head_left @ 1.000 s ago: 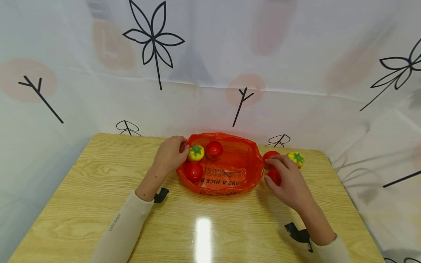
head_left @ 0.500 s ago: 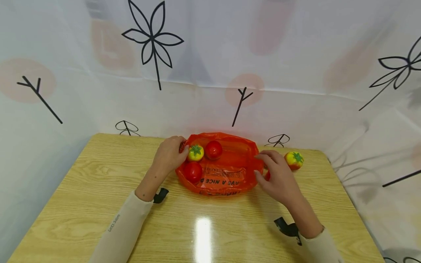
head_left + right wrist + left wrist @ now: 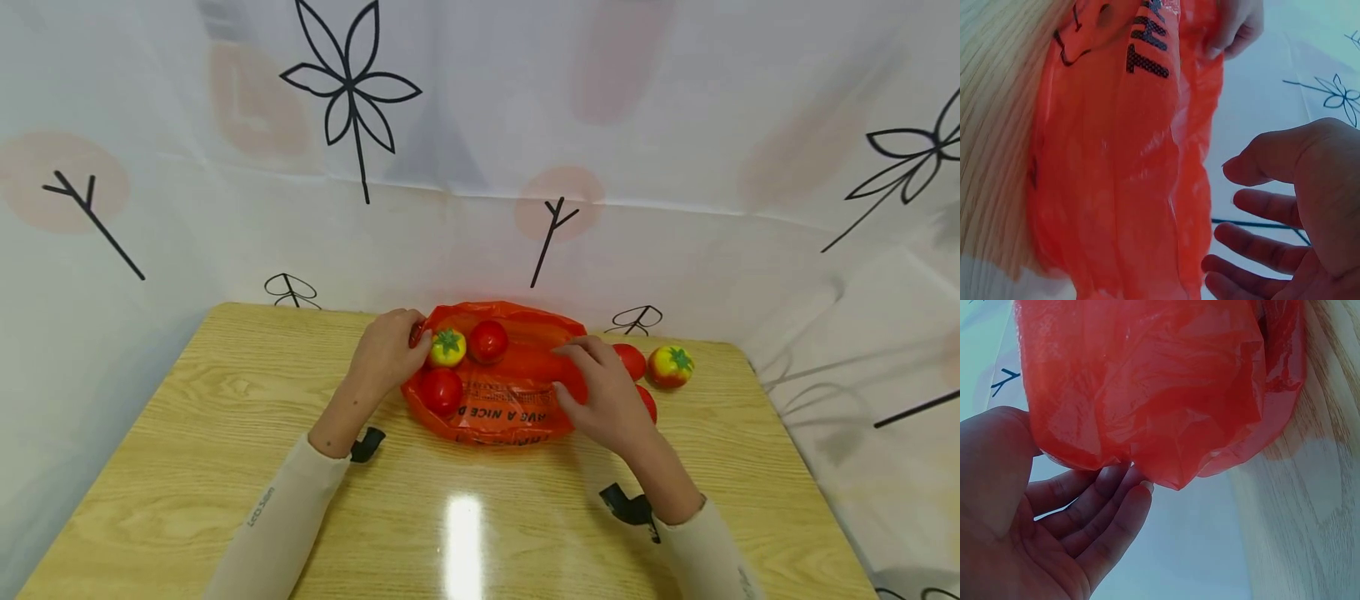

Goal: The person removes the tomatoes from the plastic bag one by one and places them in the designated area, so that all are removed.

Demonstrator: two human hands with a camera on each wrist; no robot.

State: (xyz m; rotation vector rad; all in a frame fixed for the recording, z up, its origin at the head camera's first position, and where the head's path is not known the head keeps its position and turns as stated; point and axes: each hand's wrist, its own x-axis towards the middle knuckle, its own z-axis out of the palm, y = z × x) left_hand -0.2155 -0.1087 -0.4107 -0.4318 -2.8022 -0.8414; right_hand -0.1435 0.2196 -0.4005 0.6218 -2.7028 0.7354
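Observation:
A red plastic bag lies spread with its mouth up. Inside it sit a red tomato, a second red tomato and a yellow fruit with a green star-shaped leaf top. My left hand grips the left rim; the left wrist view shows that hand's fingers at the plastic edge. My right hand hovers over the right rim, its fingers loosely bent. In the right wrist view, nothing lies between that hand's thumb and fingers, which are beside the bag's edge.
Right of the bag, partly behind my right hand, are two red tomatoes, one at the back and one nearer. A yellow-red fruit with a green leaf top stands beyond them on the wooden table. A printed cloth hangs behind.
My right hand has moved left from the two tomatoes beside the bag to over its right rim. Those tomatoes now lie slightly farther right. My left hand keeps its place.

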